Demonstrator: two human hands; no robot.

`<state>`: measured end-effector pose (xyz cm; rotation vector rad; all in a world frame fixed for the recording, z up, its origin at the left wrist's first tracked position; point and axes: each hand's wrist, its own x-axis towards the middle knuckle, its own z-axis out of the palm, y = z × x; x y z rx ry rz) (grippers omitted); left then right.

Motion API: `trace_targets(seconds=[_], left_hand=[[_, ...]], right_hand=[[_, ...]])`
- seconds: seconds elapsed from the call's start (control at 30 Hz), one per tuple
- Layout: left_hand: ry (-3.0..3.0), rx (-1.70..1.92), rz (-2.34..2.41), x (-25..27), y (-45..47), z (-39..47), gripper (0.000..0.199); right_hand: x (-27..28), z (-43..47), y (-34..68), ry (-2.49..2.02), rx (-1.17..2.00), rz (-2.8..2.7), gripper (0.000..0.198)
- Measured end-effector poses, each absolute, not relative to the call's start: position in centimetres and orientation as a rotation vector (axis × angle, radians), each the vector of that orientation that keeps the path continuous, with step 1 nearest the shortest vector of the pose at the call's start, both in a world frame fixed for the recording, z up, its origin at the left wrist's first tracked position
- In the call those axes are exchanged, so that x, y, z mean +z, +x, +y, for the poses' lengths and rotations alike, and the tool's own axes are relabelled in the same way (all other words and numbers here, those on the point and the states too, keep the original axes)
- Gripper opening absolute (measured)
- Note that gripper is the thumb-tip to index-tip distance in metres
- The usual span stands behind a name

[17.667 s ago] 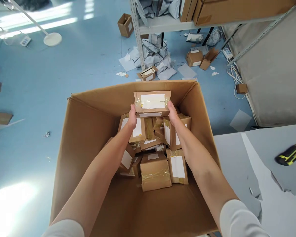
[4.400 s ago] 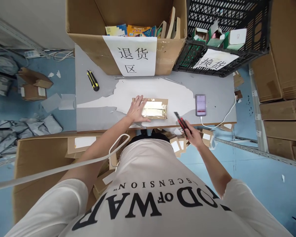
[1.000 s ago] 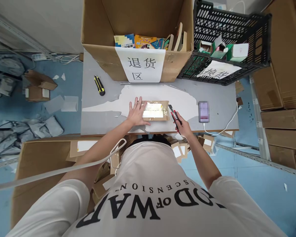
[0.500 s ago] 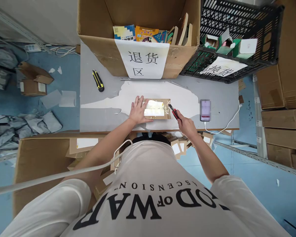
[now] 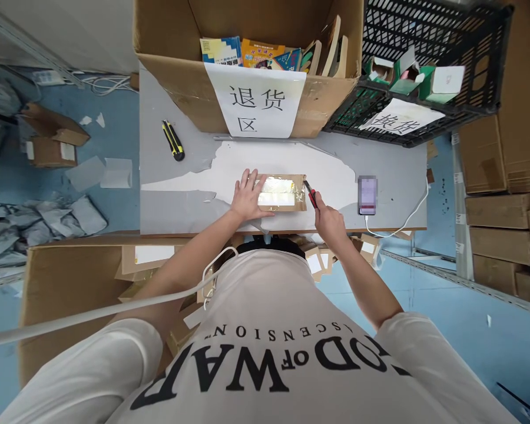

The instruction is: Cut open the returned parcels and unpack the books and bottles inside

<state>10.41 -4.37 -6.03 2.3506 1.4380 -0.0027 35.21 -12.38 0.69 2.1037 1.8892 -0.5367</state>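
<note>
A small brown cardboard box (image 5: 298,200) with clear tape and white labels lies flat on the table. My left hand (image 5: 247,197) rests on its left end, fingers spread and pressing it down. In my right hand (image 5: 330,227) is a red and black utility knife (image 5: 311,194), its tip at the box's upper right corner. Whether the blade is in the tape or cardboard is too small to tell. A second utility knife, yellow and black (image 5: 173,140), lies apart at the table's left.
At the back stand a large carton (image 5: 181,88) of books and a black plastic crate (image 5: 472,112) with green boxes. A phone (image 5: 367,195) on a white cable lies to the right. An open carton (image 5: 66,294) sits below the table's left edge.
The red and black knife has shifted slightly, its tip moving up along the box's right end to the upper corner. My left hand stays on the box.
</note>
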Motion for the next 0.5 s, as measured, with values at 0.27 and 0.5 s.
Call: trace_targets(seconds=[0.27, 0.5], left_hand=[[2.301, -0.085, 1.506, -5.7, 10.9, -4.5, 0.124], [2.268, -0.120, 1.528, -5.4, 11.0, -4.6, 0.123]], right_hand=[[2.4, -11.4, 31.8, 2.058, -0.444, 1.711, 0.071], [3.1, -10.9, 34.7, 1.937, -0.530, 1.881, 0.059]])
